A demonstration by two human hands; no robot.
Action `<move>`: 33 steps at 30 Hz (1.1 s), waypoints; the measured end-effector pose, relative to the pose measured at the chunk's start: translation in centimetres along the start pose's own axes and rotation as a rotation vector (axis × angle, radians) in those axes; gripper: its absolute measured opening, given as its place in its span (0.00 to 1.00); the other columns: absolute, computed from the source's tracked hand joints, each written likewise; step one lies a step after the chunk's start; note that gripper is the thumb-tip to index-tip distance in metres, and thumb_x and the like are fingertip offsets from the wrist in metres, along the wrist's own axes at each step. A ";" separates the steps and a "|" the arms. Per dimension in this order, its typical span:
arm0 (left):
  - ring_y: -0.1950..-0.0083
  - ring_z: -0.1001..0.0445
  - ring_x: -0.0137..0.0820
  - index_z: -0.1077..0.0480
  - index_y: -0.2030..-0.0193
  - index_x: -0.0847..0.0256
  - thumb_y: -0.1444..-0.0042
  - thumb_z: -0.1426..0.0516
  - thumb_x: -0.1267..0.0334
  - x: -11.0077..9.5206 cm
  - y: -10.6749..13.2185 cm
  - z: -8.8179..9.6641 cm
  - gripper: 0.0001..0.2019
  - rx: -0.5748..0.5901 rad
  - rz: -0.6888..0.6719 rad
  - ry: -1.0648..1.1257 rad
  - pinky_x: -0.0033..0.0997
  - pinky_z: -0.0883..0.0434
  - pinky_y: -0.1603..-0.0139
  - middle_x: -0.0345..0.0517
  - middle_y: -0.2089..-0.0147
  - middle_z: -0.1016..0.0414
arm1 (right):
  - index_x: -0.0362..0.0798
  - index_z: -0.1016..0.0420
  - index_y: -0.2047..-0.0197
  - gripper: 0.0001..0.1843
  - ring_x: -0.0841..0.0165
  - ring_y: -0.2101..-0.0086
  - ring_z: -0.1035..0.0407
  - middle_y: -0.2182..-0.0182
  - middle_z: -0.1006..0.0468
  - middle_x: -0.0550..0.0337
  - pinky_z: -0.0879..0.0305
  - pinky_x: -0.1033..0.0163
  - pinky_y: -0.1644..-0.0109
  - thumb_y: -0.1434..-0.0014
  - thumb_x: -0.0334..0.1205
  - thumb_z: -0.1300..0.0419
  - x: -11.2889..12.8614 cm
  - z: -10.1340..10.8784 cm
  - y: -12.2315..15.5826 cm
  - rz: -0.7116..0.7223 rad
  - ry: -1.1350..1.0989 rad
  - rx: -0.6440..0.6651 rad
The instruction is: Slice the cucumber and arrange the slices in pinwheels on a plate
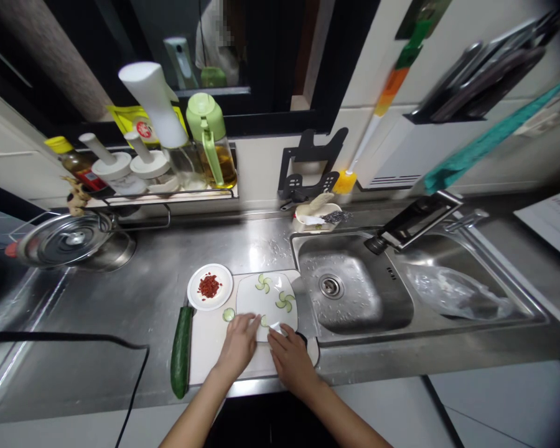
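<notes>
A white square plate [252, 297] carries green-edged cucumber slices [284, 301] laid out in two pinwheels. My left hand [239, 342] is over the plate's near left edge, fingers bent, tips at a single cucumber slice [264, 320]. From the right, my right hand [290, 358] reaches to the near edge, fingers closed around a pale, flat, knife-like piece [275, 327]; a dark end shows beyond the hand, and most of it is hidden. A round cucumber piece [228, 314] lies left of the plate on the white cutting board [208, 348].
A whole cucumber [182, 351] lies along the board's left edge. Behind it stands a white dish [193, 287] with chopped red bits. A double sink [354, 305] is on the right, a lidded pot [116, 252] on the left. A black cord [74, 337] crosses the counter.
</notes>
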State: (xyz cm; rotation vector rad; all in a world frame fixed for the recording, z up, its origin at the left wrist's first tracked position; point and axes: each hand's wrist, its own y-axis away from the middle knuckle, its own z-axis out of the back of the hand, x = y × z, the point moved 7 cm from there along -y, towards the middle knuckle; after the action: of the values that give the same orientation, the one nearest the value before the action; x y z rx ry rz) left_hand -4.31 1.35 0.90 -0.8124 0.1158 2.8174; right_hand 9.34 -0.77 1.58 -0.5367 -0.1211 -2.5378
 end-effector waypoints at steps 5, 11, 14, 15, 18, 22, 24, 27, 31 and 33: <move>0.53 0.30 0.39 0.30 0.51 0.61 0.43 0.52 0.66 5.1 1.4 3.0 0.15 -0.307 0.306 0.054 0.42 0.32 0.50 0.52 0.56 0.27 | 0.49 0.28 0.49 0.17 0.60 0.44 0.42 0.50 0.26 0.55 0.42 0.52 0.44 0.41 0.33 0.48 -0.3 0.8 0.2 -0.011 -0.038 -0.058; 0.54 0.29 0.39 0.30 0.50 0.63 0.44 0.50 0.64 7.6 1.8 3.2 0.16 -0.307 0.462 0.018 0.40 0.32 0.51 0.54 0.55 0.27 | 0.49 0.28 0.51 0.16 0.59 0.45 0.41 0.51 0.26 0.55 0.40 0.52 0.45 0.41 0.33 0.48 -0.3 0.6 0.3 -0.024 -0.058 -0.040; 0.54 0.29 0.38 0.30 0.50 0.62 0.45 0.50 0.66 7.8 1.6 2.6 0.16 -0.275 0.486 0.010 0.38 0.31 0.52 0.53 0.55 0.28 | 0.50 0.28 0.51 0.16 0.59 0.45 0.41 0.52 0.26 0.55 0.40 0.52 0.45 0.40 0.33 0.49 -0.2 0.6 0.3 -0.016 -0.056 -0.037; 0.54 0.29 0.38 0.30 0.51 0.61 0.45 0.50 0.66 7.8 1.6 2.4 0.16 -0.268 0.489 0.013 0.38 0.31 0.52 0.53 0.55 0.28 | 0.50 0.28 0.51 0.16 0.60 0.45 0.41 0.52 0.26 0.54 0.40 0.52 0.45 0.41 0.33 0.49 -0.2 0.7 0.4 -0.015 -0.056 -0.038; 0.54 0.29 0.38 0.29 0.52 0.61 0.45 0.50 0.66 7.9 1.6 2.3 0.15 -0.266 0.491 0.021 0.38 0.32 0.52 0.52 0.55 0.28 | 0.50 0.28 0.51 0.16 0.60 0.45 0.41 0.52 0.25 0.55 0.40 0.53 0.45 0.41 0.32 0.48 -0.3 1.0 0.5 -0.021 -0.055 -0.038; 0.55 0.29 0.38 0.29 0.56 0.61 0.46 0.50 0.66 7.9 1.6 2.5 0.13 -0.280 0.482 0.047 0.38 0.33 0.52 0.51 0.58 0.27 | 0.50 0.28 0.50 0.17 0.59 0.45 0.41 0.52 0.25 0.56 0.41 0.54 0.44 0.41 0.32 0.48 -0.4 1.3 0.6 -0.040 -0.064 -0.030; 0.57 0.29 0.38 0.29 0.59 0.61 0.47 0.49 0.64 7.9 1.6 2.7 0.12 -0.298 0.492 0.083 0.38 0.33 0.54 0.50 0.59 0.26 | 0.50 0.28 0.50 0.16 0.59 0.45 0.41 0.53 0.25 0.56 0.41 0.53 0.44 0.41 0.32 0.48 -0.4 1.4 0.7 -0.045 -0.078 -0.032; 0.61 0.29 0.36 0.29 0.64 0.61 0.47 0.49 0.62 8.1 1.7 3.0 0.10 -0.314 0.516 0.157 0.36 0.33 0.57 0.48 0.63 0.25 | 0.50 0.27 0.53 0.15 0.60 0.46 0.40 0.55 0.25 0.56 0.40 0.53 0.45 0.42 0.32 0.48 -0.4 1.5 0.6 -0.046 -0.099 -0.049; 0.67 0.30 0.32 0.29 0.67 0.59 0.48 0.48 0.58 8.0 1.9 3.2 0.10 -0.289 0.547 0.292 0.31 0.34 0.62 0.43 0.68 0.26 | 0.50 0.26 0.56 0.14 0.63 0.51 0.36 0.58 0.24 0.56 0.40 0.53 0.46 0.43 0.30 0.49 -0.6 1.8 -0.1 -0.030 -0.184 -0.091; 0.70 0.32 0.29 0.29 0.66 0.59 0.49 0.46 0.56 7.5 1.9 3.3 0.10 -0.277 0.546 0.388 0.28 0.35 0.66 0.40 0.71 0.28 | 0.49 0.27 0.57 0.14 0.65 0.56 0.33 0.61 0.23 0.56 0.40 0.52 0.46 0.43 0.29 0.50 -0.9 2.1 -0.9 -0.020 -0.262 -0.121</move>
State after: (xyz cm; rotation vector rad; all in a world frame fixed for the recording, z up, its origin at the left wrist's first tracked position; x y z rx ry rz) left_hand -12.67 1.24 -0.26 -1.6032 0.0021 3.1682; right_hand 10.30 0.78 3.13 -0.9194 -0.0679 -2.4943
